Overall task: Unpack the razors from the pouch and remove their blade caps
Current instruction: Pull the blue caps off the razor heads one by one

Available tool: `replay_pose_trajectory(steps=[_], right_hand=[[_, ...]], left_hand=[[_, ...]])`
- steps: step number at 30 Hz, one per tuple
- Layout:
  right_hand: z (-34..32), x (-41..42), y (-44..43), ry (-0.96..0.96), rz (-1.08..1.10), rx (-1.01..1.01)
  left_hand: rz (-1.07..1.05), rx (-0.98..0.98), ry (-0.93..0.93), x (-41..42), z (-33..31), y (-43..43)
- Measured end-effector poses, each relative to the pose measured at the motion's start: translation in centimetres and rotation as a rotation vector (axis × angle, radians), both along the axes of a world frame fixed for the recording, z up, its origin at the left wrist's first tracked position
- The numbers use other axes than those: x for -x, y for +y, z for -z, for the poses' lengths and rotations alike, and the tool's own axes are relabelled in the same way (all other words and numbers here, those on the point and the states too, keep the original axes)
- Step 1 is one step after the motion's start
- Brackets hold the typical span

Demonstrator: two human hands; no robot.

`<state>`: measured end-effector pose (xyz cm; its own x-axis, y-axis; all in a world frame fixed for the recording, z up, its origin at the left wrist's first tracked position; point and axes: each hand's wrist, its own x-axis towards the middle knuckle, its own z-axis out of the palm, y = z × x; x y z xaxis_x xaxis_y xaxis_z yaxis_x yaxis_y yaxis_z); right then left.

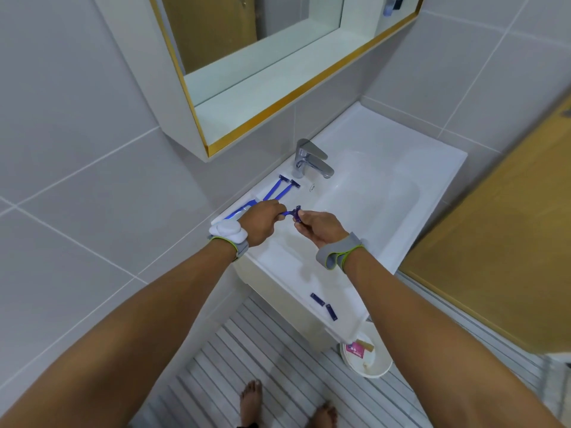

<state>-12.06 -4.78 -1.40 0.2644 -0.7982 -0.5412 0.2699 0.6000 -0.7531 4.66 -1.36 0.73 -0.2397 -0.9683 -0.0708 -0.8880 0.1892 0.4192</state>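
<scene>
My left hand (pixel 262 222) grips the handle of a blue razor (pixel 289 213) over the white sink's left rim. My right hand (pixel 319 227) pinches the razor's head, where a dark blue blade cap (pixel 297 215) sits between the fingertips. Two more blue razors (pixel 279 189) lie side by side on the sink ledge beside the tap, heads toward the wall. A clear pouch (pixel 239 208) with a blue razor inside lies on the ledge behind my left hand. Two loose dark blue caps (pixel 323 305) rest on the sink's near rim.
A chrome tap (pixel 310 160) stands at the back of the sink basin (pixel 380 193). A mirror cabinet (pixel 278 72) hangs above. A white bin (pixel 367 356) with rubbish stands on the slatted floor under the sink. A wooden door (pixel 500 248) is at the right.
</scene>
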Motion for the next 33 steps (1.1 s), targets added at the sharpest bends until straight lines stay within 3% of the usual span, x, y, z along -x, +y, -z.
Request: replay_pose_trajectory(steps=[5, 11, 16, 21, 24, 28, 33], right_hand=[[2.2, -2.9, 0.4, 0.100, 0.026, 0.002], [7.5, -5.9, 2.7, 0.804, -0.267, 0.234], [9.7, -9.0, 4.6, 1.081, -0.390, 0.392], [11.1, -9.8, 5.8, 1.216, -0.461, 0.479], [10.7, -9.3, 6.0, 1.158, -0.393, 0.457], [9.1, -4.9, 6.4, 1.045, -0.301, 0.426], [7.6, 2.8, 7.1, 1.118, -0.338, 0.311]], left_hand=[[-0.035, -0.070, 0.007, -4.3, 1.1, 1.2], [-0.091, -0.050, 0.103, -7.5, 2.4, 0.3], [-0.043, -0.091, 0.108, -7.9, 4.3, 0.2], [-0.062, -0.148, 0.121, -8.1, 4.9, 0.0], [-0.026, -0.138, 0.132, -7.9, 5.0, -0.5], [0.042, -0.111, 0.159, -5.3, 4.5, -1.4], [0.085, -0.129, 0.254, -0.8, 3.9, -1.7]])
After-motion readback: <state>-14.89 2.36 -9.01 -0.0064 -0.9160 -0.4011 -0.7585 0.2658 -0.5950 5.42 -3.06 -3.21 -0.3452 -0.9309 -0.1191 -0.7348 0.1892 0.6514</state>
